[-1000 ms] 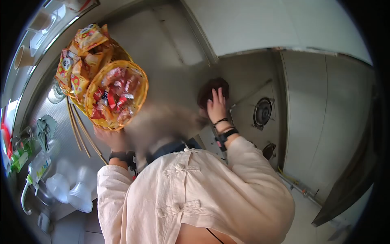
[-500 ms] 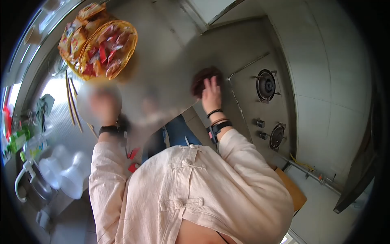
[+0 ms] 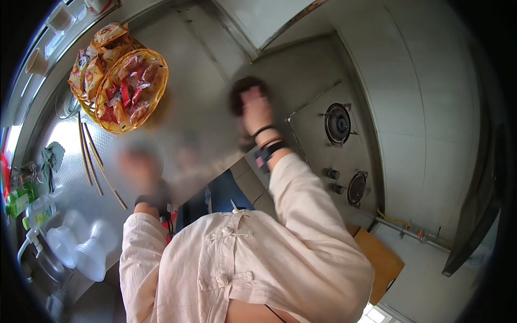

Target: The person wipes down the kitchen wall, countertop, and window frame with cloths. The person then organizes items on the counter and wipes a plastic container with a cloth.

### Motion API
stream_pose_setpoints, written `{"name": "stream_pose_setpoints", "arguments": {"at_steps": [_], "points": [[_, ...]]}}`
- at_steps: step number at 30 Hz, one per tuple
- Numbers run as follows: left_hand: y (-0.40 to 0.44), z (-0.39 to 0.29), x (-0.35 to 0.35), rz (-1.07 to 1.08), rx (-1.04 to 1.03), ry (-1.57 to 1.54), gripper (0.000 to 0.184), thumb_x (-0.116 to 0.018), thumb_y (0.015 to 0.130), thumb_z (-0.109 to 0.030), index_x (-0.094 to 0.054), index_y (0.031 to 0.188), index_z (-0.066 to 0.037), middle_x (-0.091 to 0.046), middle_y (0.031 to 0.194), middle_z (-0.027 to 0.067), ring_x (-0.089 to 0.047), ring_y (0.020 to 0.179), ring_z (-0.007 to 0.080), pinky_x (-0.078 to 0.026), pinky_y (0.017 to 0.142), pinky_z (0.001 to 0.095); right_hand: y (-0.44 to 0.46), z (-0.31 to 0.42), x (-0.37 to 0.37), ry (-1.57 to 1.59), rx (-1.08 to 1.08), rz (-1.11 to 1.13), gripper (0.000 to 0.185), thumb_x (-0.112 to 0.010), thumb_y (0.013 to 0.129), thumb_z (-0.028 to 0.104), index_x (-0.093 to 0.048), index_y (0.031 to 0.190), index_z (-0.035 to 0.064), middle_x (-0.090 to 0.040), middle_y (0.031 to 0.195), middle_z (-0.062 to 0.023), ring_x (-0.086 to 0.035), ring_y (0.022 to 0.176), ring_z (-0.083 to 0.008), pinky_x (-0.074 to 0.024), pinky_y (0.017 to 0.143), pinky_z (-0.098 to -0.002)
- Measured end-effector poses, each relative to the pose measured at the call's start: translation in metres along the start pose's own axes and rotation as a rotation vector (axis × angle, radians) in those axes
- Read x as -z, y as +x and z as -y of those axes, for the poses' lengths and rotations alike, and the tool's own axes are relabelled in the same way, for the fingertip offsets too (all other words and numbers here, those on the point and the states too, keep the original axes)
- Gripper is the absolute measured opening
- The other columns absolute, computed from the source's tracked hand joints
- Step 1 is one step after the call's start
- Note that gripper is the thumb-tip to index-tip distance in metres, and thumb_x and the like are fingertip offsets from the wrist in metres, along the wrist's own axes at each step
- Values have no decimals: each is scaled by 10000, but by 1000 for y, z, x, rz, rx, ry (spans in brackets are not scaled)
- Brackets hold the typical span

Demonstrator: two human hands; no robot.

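Across the metal counter [image 3: 186,67], the left hand [image 3: 141,166], left of centre, is well apart from the dark pad [image 3: 238,101] at upper centre; the right hand [image 3: 255,110] partly covers that roundish pad. Blur hides either hand's grip.

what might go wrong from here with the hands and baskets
The left hand, blurred, is near the long sticks and might knock them. Packets heaped behind the front basket might slide off if bumped. The dark item under the right hand might catch on the stove if moved sideways.
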State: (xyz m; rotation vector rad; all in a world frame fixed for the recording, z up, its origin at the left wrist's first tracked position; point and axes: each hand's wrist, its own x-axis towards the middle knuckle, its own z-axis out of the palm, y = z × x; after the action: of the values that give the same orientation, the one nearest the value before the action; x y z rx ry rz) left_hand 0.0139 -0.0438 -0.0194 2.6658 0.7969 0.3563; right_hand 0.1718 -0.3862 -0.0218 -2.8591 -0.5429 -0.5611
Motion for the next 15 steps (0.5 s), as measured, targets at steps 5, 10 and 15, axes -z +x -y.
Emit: {"name": "stream_pose_setpoints", "arguments": {"at_steps": [5,10,15], "points": [[4,-7,11,126,77,184,509,-441,857,-383,-384,1291,-124,-308,1367,145,-222,1287,331,-193,1020,483,11,-110,30,-324,-787,310,401,-427,829,249,-437,1228,202,-388,1284,-159,-480,1064,-356,-369,919,-476],[0,-9,13,94,0,186,507,-442,854,-376,-384,1287,-119,-305,1367,148,-216,1289,331,-184,1019,482,-9,27,28,-131,-287,258,348,-517,771,207,-515,1106,113,-409,1244,-202,-467,1042,-373,-393,831,-488],[0,-10,10,87,-19,203,500,-453,849,-364,-386,1280,-118,-309,1360,152,-223,1284,332,-187,1015,490,-3,96,38,72,114,379,391,-583,713,265,-522,1099,236,-401,1278,-61,-351,1153,-364,-342,809,-592]]}}
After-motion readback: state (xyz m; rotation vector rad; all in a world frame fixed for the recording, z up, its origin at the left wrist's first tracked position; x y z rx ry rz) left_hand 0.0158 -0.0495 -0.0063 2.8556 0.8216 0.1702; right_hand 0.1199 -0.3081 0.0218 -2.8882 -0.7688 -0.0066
